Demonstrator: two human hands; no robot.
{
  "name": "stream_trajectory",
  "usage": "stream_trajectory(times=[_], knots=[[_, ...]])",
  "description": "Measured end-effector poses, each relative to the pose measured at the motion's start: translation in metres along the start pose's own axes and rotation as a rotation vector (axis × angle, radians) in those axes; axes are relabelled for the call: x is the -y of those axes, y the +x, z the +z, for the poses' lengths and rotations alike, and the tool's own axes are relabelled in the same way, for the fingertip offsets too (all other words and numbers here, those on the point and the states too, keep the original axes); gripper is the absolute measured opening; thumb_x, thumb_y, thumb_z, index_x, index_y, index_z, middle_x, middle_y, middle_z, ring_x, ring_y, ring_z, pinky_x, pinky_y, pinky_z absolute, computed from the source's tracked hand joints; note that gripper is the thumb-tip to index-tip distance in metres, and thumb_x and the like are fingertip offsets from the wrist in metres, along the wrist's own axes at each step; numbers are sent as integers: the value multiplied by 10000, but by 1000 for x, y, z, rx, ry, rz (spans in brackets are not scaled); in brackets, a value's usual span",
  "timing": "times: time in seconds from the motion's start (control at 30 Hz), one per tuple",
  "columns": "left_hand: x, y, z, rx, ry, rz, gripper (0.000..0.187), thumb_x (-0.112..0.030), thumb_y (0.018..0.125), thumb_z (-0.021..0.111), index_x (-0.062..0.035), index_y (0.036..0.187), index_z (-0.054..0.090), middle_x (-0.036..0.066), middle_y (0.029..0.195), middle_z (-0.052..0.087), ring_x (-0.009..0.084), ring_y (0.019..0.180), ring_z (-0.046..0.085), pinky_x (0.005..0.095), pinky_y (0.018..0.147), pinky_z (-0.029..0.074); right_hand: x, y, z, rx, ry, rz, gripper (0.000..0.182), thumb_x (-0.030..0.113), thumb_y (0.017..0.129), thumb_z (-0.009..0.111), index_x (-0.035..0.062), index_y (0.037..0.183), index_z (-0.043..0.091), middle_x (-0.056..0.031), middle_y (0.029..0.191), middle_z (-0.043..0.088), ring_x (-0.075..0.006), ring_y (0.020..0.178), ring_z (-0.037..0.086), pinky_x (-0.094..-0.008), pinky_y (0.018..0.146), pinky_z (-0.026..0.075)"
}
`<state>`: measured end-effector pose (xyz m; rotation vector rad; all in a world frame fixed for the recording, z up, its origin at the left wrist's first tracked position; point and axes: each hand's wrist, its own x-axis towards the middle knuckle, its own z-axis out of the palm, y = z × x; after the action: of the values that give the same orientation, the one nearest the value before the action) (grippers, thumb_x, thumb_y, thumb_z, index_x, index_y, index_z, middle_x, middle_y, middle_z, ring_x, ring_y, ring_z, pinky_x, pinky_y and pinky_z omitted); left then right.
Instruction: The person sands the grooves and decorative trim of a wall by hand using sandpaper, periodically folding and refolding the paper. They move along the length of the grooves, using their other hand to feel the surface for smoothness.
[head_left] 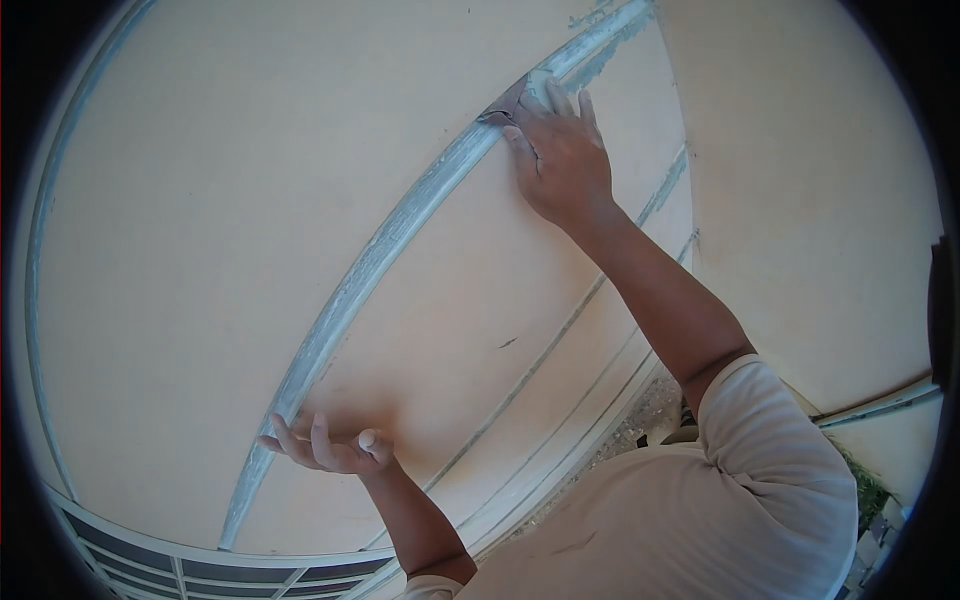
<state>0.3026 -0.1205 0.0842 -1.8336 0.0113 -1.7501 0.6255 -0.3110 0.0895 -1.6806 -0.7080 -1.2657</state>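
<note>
A long raised band (pixel 375 255), whitish with worn blue-grey patches, runs up a cream wall (pixel 240 220). Near its upper end my right hand (pixel 565 150) presses a folded piece of dark brown sandpaper (pixel 503 104) against it. The fingers lie over the band, and part of the sandpaper is hidden beneath them. My left hand (pixel 330 448) is by the band's lower part, empty, with its fingers apart and loosely curled. Its fingertips overlap the band in this view, and a shadow falls on the wall beside it.
Thin grooves (pixel 540 365) cross the wall to the right of the band, with blue-grey patches near the corner. Another blue-edged strip (pixel 45 190) curves along the far left. A barred window frame (pixel 230 575) spans the lower left. Gravelly ground (pixel 620 440) and grass (pixel 868 488) show at right.
</note>
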Motion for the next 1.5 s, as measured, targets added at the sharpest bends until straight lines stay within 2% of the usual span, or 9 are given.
stream_trajectory(times=[0.17, 0.4, 0.63, 0.87, 0.93, 1.07, 1.17, 1.27, 1.5], knots=[[7, -4, -5, 39, 37, 28, 509, -559, 1045, 272, -148, 1242, 499, 189, 1361, 496, 388, 1403, 409, 688, 1192, 168, 45, -24, -2, -11, 163, -126, 288, 167, 928, 641, 104, 1206, 679, -92, 1246, 666, -366, 1354, 492, -610, 1114, 355], [2, 1, 0, 1, 119, 12, 552, -569, 1052, 218, -138, 1240, 508, 198, 1409, 498, 400, 1438, 351, 691, 1172, 220, -4, -6, -4, -68, 184, -396, 265, 248, 876, 706, 120, 1107, 736, -55, 1190, 702, -310, 1258, 594, -570, 1120, 393], [2, -1, -1, 83, 279, 43, 579, -569, 1055, 221, -105, 1251, 507, 204, 1393, 505, 429, 1430, 354, 685, 1163, 248, -112, 27, 5, -62, 251, -388, 323, 173, 812, 755, 127, 1131, 728, -42, 1223, 687, -306, 1302, 557, -560, 1133, 387], [-11, 9, 4, 146, 437, 68, 506, -482, 1073, 262, -64, 1279, 458, 212, 1366, 502, 442, 1364, 432, 701, 1151, 244, -216, 69, -2, -106, 136, -242, 106, 142, 858, 699, 85, 947, 701, -51, 1029, 687, -286, 1099, 614, -511, 1057, 438], [-16, 11, 7, 155, 469, 84, 483, -453, 1077, 251, -58, 1287, 433, 209, 1354, 492, 442, 1336, 460, 712, 1154, 228, -216, 73, 0, -86, 179, -270, 78, 158, 876, 686, 81, 889, 689, -38, 977, 679, -267, 1040, 618, -465, 1000, 467], [-26, 14, 8, 131, 497, 10, 464, -425, 1083, 266, -45, 1306, 411, 193, 1325, 488, 432, 1333, 465, 703, 1149, 242, -221, 79, -6, 6, 303, -321, 81, 156, 876, 682, 77, 890, 690, -42, 956, 672, -266, 1030, 619, -455, 976, 480], [-23, 15, 11, 133, 490, 32, 457, -414, 1084, 270, -44, 1313, 411, 185, 1319, 484, 426, 1331, 468, 699, 1147, 249, -227, 83, -7, -7, 170, -339, 92, 173, 869, 698, 82, 879, 684, -44, 940, 662, -267, 1014, 625, -449, 957, 495], [-25, 15, 10, 126, 506, 37, 445, -398, 1086, 268, -46, 1313, 419, 173, 1312, 484, 420, 1327, 473, 699, 1147, 250, -190, 72, -7, 25, 391, -332, 106, 189, 858, 717, 92, 852, 672, -44, 927, 658, -264, 1002, 631, -437, 975, 495], [-20, 9, 10, 109, 529, 35, 402, -359, 1086, 279, -51, 1294, 433, 156, 1301, 481, 408, 1332, 467, 692, 1157, 244, -214, 80, -14, 80, 219, -351, 104, 192, 882, 690, 88, 890, 688, -42, 969, 682, -256, 973, 623, -434, 912, 493]])
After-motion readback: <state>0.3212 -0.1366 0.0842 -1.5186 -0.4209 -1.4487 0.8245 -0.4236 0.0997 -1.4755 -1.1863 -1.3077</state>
